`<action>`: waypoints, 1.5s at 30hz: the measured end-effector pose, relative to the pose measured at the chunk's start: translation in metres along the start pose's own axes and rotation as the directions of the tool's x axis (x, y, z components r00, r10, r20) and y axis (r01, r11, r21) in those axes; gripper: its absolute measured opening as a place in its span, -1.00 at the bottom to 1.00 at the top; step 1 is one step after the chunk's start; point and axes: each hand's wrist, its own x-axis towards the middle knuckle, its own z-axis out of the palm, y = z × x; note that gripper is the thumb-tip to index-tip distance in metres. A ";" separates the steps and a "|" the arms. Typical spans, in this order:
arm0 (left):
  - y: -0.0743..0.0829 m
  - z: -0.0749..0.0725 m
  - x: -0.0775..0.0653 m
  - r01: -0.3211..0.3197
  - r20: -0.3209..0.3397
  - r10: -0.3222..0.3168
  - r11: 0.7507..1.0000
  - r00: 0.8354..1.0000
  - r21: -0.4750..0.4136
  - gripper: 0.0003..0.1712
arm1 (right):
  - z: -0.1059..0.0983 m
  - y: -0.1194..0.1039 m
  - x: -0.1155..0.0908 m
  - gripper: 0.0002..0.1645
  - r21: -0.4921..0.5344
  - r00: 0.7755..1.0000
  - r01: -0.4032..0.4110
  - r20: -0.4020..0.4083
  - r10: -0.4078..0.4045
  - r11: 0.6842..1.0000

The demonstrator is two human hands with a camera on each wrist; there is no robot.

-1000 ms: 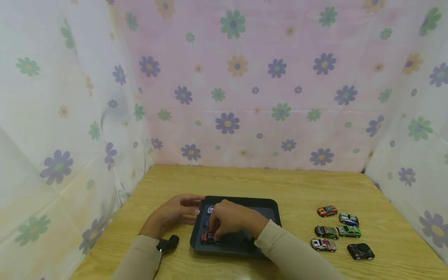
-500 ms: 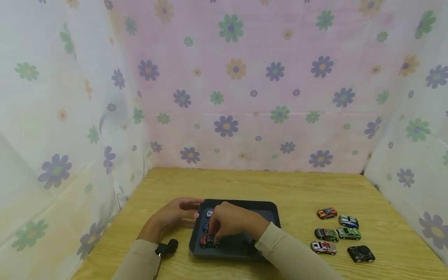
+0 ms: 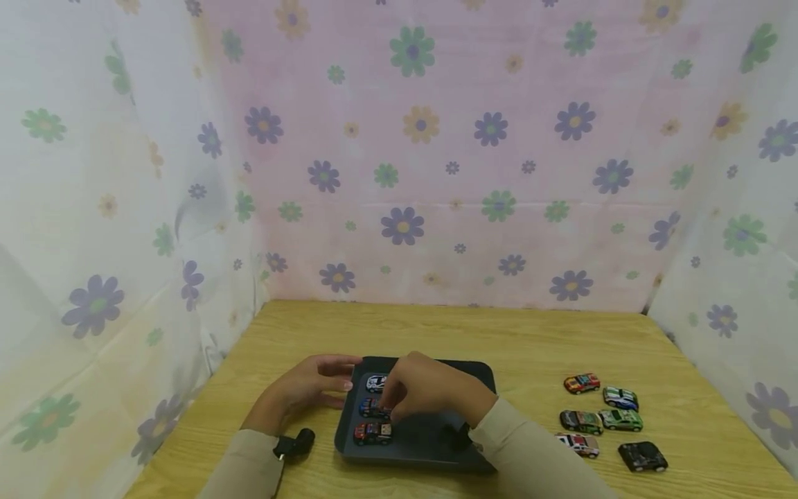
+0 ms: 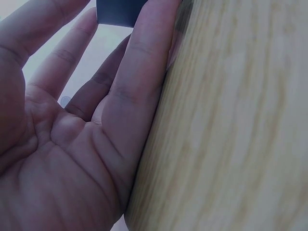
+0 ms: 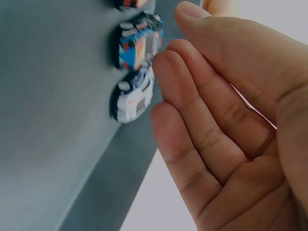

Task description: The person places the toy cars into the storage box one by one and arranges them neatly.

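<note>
Three toy cars stand in a column along the left side of a dark tray [image 3: 414, 447]: a white one [image 3: 376, 382] at the back, a blue one [image 3: 373, 408] in the middle, a red one [image 3: 372, 434] in front. My right hand [image 3: 433, 388] hovers over the tray just right of them, fingers loosely bent and holding nothing. In the right wrist view, its fingertips overlap the edge of the blue car [image 5: 137, 48]. Beside the tray's left edge, my left hand [image 3: 305, 389] rests on its side on the table, fingers extended toward the tray wall [image 4: 120, 12].
On the table right of the tray are several more toy cars, among them a red-yellow one [image 3: 582, 383], a green one [image 3: 621, 420] and a black one [image 3: 643, 457]. My right sleeve [image 3: 536, 450] partly covers a white-red car [image 3: 582, 445]. Flowered cloth [image 3: 461, 229] hangs behind the table.
My right hand has let go of the red car and moved up and right, so all three cars show more fully. My left hand stays at the tray's left edge.
</note>
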 end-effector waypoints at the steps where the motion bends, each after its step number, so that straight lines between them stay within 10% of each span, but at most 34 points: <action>1: 0.000 0.000 0.000 0.001 -0.001 -0.001 1.000 1.000 0.001 -0.28 | -0.003 0.000 -0.003 -0.80 0.006 1.000 -0.004 -0.009 0.004 1.000; 26: -0.002 0.000 -0.001 0.003 0.012 -0.002 0.999 1.000 -0.045 -0.31 | -0.052 0.033 -0.085 -0.81 0.049 0.976 -0.060 -0.204 0.069 0.997; 45: 0.001 0.000 0.001 0.010 0.005 -0.010 0.999 1.000 -0.038 -0.28 | -0.082 0.068 -0.165 -0.74 -0.016 0.913 -0.209 -0.362 0.190 0.978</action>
